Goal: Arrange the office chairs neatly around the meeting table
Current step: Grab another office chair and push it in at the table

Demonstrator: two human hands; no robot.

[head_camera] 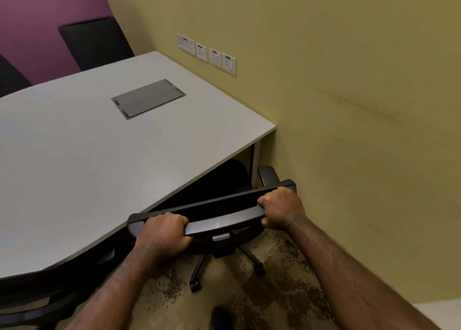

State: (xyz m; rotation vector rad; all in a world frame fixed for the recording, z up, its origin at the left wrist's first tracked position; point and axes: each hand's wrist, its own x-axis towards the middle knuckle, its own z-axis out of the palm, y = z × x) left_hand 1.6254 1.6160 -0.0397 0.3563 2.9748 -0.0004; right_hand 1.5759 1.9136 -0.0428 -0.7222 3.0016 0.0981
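A black office chair (219, 206) stands at the near right corner of the grey meeting table (74, 155), its seat tucked under the tabletop. My left hand (162, 232) grips the left end of the chair's backrest top. My right hand (282, 208) grips the right end of the same backrest. One armrest (268, 176) shows beside the table leg, close to the yellow wall. The chair's wheeled base (224, 264) rests on the mottled carpet.
Another black chair (96, 42) stands at the far side by the purple wall, a third (11, 77) at far left, and one (50, 292) at the near left. A cable hatch (148, 98) sits in the tabletop. Wall sockets (207, 53) line the yellow wall (349, 105).
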